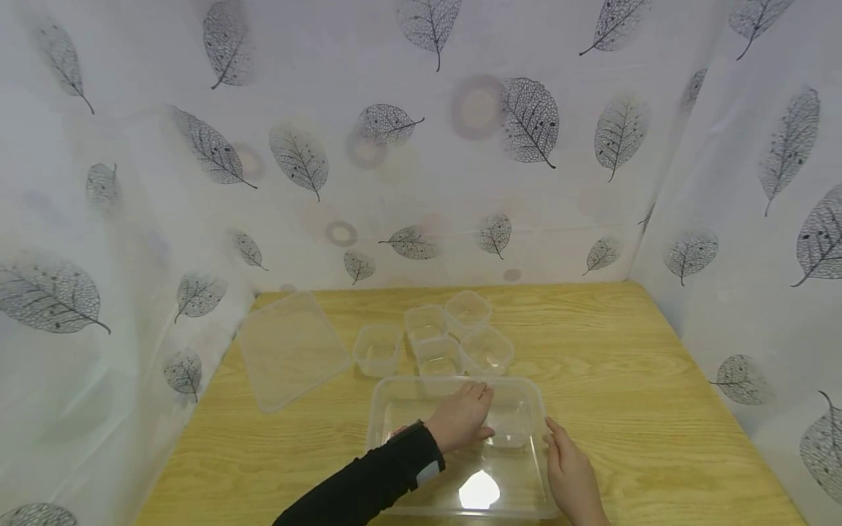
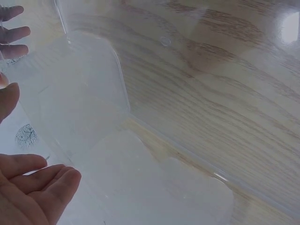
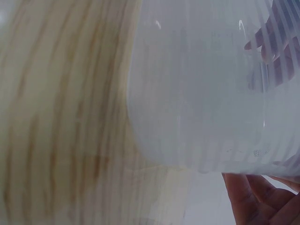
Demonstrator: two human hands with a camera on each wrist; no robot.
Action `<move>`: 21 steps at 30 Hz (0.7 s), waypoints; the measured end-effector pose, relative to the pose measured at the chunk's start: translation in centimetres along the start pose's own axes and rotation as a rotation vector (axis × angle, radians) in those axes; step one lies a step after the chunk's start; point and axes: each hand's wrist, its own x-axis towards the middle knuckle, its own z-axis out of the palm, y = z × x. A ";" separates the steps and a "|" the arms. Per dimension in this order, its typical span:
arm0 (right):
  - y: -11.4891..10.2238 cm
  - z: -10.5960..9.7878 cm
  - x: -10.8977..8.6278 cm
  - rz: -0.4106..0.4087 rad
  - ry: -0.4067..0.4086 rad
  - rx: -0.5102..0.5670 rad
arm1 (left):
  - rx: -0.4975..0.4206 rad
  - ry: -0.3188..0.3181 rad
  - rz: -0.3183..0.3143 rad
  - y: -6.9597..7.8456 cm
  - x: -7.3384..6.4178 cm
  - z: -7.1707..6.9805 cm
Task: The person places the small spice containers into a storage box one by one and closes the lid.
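Note:
A large clear plastic box stands open-topped at the front of the table. A small clear container sits inside it, toward its back right corner. Over the box, my left hand reaches in from a black sleeve, close to the left side of that container. Its thumb is spread from loosely bent fingers, and nothing shows between them. My right hand rests its fingertips against the outside of the box's right wall, and its fingers show beside the translucent plastic.
Behind the box stand several small clear containers, grouped close together. A flat translucent lid lies at the left of the wooden table. White leaf-patterned sheets enclose the back and both sides.

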 end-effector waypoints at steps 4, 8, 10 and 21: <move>0.1 0.1 0.0 -0.002 0.007 -0.001 | 0.011 0.018 0.012 0.0 0.1 0.2; 0.1 0.1 0.0 0.000 0.001 -0.002 | 0.014 0.022 0.016 0.0 0.1 0.4; 0.1 0.1 0.0 -0.001 0.003 -0.003 | 0.020 0.024 0.020 0.0 0.1 0.4; 0.1 0.1 0.0 -0.008 0.015 -0.006 | 0.007 0.016 -0.001 0.2 0.3 0.6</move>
